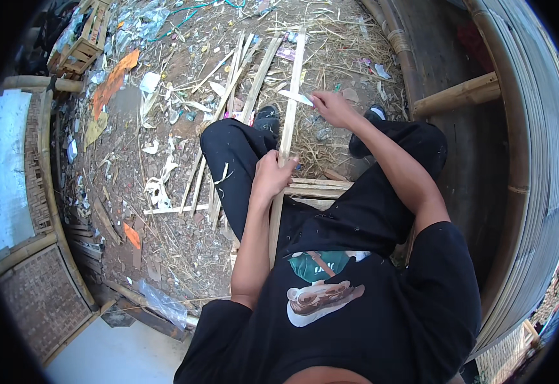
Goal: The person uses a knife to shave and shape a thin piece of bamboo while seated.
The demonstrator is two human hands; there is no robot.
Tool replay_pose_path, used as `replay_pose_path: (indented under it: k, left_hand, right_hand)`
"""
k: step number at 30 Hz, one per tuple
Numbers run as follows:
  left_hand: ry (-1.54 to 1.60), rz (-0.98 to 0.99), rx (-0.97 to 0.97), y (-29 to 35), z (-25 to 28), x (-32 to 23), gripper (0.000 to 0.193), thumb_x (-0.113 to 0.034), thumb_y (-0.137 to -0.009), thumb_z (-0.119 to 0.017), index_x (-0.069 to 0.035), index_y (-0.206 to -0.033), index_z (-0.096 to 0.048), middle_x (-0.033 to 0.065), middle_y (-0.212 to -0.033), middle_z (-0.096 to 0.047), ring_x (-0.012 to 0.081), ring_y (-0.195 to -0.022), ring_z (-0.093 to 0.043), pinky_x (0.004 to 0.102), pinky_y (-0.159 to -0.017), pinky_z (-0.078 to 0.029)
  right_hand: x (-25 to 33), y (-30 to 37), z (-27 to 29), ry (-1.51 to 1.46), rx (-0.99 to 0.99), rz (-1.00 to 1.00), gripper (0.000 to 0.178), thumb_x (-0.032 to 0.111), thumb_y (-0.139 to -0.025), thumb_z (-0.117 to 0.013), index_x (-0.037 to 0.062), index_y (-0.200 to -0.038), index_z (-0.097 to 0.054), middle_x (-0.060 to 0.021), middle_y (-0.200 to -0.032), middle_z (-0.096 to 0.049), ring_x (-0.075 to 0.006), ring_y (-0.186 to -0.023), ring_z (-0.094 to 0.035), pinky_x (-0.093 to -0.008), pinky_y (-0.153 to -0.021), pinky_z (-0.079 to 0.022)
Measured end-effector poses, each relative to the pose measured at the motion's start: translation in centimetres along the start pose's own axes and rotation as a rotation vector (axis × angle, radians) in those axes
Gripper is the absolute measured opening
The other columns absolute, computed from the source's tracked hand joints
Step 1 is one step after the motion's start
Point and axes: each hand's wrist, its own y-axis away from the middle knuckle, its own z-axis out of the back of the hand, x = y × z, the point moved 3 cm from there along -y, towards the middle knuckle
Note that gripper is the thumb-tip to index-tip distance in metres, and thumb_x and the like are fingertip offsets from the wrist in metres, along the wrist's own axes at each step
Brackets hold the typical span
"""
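A long pale bamboo strip (290, 102) runs from my lap out over the ground. My left hand (272, 174) is closed around the strip near its middle. My right hand (332, 107) grips a knife (297, 97) whose blade lies across the strip farther out. My legs in black trousers (241, 160) are on either side of the strip, with my dark shoes (267, 118) on the littered ground.
Several split bamboo slats (228, 96) lie on the dirt among straw and litter. More slats (318, 187) rest under my thighs. A curved bamboo bench frame (523, 128) with a thick pole (459, 95) stands at right. Woven panels (42, 294) stand at left.
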Motion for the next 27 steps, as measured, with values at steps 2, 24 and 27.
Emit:
replay_pose_path:
  k: [2, 24, 27]
  left_hand:
    - [0.073, -0.03, -0.005, 0.5, -0.5, 0.3, 0.031, -0.023, -0.088, -0.064, 0.005, -0.092, -0.055, 0.0132, -0.07, -0.062, 0.0168, -0.054, -0.062, 0.0322, -0.054, -0.05]
    - [0.479, -0.035, 0.118, 1.1, -2.2, -0.4, 0.029, -0.032, -0.096, -0.059, -0.008, -0.081, -0.054, -0.0087, -0.051, -0.038, 0.0007, -0.037, -0.034, 0.02, -0.031, -0.028]
    - [0.473, -0.04, 0.159, 0.7, -2.0, -0.5, 0.027, -0.03, -0.095, -0.06, -0.008, -0.081, -0.055, -0.0088, -0.049, -0.038, 0.0008, -0.036, -0.033, 0.0203, -0.031, -0.027]
  right_hand:
    - [-0.4, 0.1, -0.9, 0.038, -0.003, 0.034, 0.039, 0.039, -0.098, -0.05, 0.0026, -0.095, -0.062, -0.0112, -0.072, -0.062, -0.0156, -0.068, -0.058, -0.0367, -0.063, -0.046]
    - [1.7, -0.8, 6.1, -0.055, -0.27, -0.147, 0.038, 0.034, -0.1, -0.043, 0.0014, -0.09, -0.061, -0.0166, -0.076, -0.063, -0.0327, -0.074, -0.063, -0.0437, -0.068, -0.045]
    - [0.7, -1.8, 5.9, 0.017, -0.303, -0.133, 0.037, 0.033, -0.1, -0.044, 0.0014, -0.092, -0.061, -0.0196, -0.075, -0.061, -0.0336, -0.074, -0.063, -0.0446, -0.067, -0.045]
